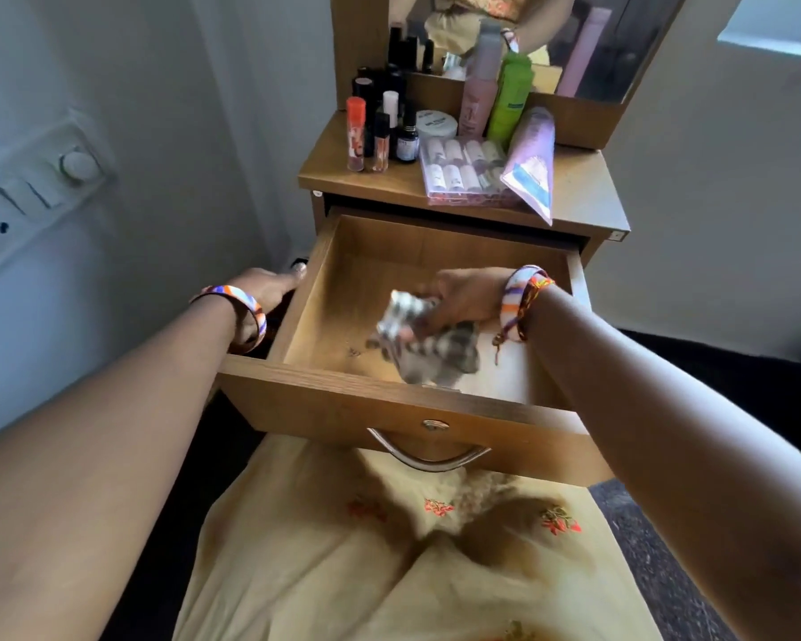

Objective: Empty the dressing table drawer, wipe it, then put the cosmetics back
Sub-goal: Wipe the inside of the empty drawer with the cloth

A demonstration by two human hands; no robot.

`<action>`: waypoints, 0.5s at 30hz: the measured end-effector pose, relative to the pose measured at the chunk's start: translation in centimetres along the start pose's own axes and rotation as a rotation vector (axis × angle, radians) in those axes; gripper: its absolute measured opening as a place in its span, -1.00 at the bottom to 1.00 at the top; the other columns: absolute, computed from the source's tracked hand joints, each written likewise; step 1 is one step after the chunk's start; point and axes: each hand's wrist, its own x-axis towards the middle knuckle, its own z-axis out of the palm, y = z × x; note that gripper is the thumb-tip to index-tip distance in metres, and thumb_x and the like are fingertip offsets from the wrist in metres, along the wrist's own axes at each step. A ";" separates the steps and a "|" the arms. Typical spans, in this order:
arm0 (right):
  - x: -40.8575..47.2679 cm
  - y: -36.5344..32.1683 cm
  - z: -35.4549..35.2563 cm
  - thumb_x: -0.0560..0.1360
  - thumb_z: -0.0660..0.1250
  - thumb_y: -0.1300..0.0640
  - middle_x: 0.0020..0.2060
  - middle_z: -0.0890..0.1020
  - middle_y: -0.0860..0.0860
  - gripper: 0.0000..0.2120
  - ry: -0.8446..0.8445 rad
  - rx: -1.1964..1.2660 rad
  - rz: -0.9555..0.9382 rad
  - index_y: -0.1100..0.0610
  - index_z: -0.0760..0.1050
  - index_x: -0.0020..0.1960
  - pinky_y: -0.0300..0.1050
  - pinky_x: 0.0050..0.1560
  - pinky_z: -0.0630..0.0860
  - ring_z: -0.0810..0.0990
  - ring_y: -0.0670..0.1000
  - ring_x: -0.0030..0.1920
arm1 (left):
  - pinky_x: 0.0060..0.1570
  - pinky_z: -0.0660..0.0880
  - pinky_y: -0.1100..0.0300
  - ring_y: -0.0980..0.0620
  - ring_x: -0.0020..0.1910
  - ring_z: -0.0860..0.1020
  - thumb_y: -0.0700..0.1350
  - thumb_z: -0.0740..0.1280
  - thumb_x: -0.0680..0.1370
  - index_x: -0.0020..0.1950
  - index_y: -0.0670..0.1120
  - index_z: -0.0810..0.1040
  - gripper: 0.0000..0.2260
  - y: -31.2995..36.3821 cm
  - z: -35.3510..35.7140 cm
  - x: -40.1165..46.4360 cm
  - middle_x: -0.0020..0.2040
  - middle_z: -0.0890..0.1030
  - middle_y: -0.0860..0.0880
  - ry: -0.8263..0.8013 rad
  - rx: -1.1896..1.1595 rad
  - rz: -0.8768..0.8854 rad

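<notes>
Head view: your right hand [463,300] grips a crumpled checked cloth [428,347] on the floor of the open drawer [343,289], which is pulled out over your lap. Your left hand [269,289] rests on the drawer's left side wall; its grip cannot be told. The cosmetics [454,145] stand on the dressing table [579,196] top behind the drawer, below the mirror [588,43].

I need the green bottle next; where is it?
The green bottle stands at the back of the dressing table top, before the mirror, right of the pink bottle.
</notes>
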 end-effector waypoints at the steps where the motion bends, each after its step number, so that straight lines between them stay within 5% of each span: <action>1: 0.7 -0.9 0.2 0.39 0.42 -0.09 -0.10 0.67 0.05 -0.67 0.091 -0.004 0.032 0.13 0.57 0.02 -0.01 0.02 0.61 0.65 0.06 -0.12 | 0.32 0.33 0.04 -0.17 0.32 0.43 0.32 0.27 0.42 0.32 -0.21 0.47 -0.29 -0.6 -0.3 0.0 0.33 0.48 -0.17 -0.029 -0.029 0.007; 4: 3.1 -4.1 2.9 0.35 0.39 -0.24 -0.28 0.62 -0.01 -0.57 0.185 -0.095 0.078 0.13 0.60 -0.09 -0.22 -0.26 0.49 0.57 -0.01 -0.30 | 0.33 0.38 -0.05 -0.16 0.25 0.51 0.55 0.35 -0.04 0.23 -0.17 0.54 0.07 -3.0 -0.4 2.8 0.27 0.55 -0.18 -0.056 -0.068 0.008; 8: 5.6 -6.0 6.8 0.43 0.36 -0.12 -0.11 0.61 0.04 -0.56 0.120 -0.131 0.056 0.20 0.55 0.12 -0.13 -0.11 0.51 0.58 0.03 -0.12 | 0.36 0.32 0.04 -0.17 0.28 0.46 0.29 0.19 0.49 0.32 -0.18 0.48 -0.37 -0.9 -0.4 -0.5 0.31 0.50 -0.18 -0.037 0.013 0.007; 15: 4.6 -4.2 5.3 0.39 0.43 -0.06 0.15 0.55 -0.01 -0.41 -0.094 0.056 -0.025 0.09 0.38 0.35 -0.12 0.14 0.48 0.53 0.01 0.10 | 0.34 0.27 0.06 -0.18 0.35 0.39 0.21 0.12 0.56 0.41 -0.15 0.37 -0.43 -0.5 -0.2 -0.6 0.38 0.42 -0.19 -0.027 0.091 -0.006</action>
